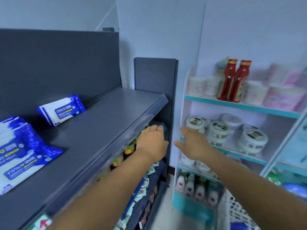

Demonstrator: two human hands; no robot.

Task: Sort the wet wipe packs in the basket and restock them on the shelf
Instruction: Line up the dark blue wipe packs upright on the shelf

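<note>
Left hand (152, 143) and right hand (193, 145): fingers spread wide, holding nothing. Wet wipe packs (21, 151) lie at 9 o'clock on the shelf (99, 123).

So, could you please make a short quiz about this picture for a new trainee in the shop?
1. True or false: the left hand holds a wet wipe pack.
2. Where does the single wet wipe pack lie?
A. on the grey shelf top
B. in the white basket
C. on the white rack
3. Fill in: the two red bottles stand on the ____ level of the white rack.

Key
1. False: both the left hand and the right hand are empty, with fingers stretched forward.
2. A; it leans on the back panel, and more packs lie at the left edge.
3. top
</note>
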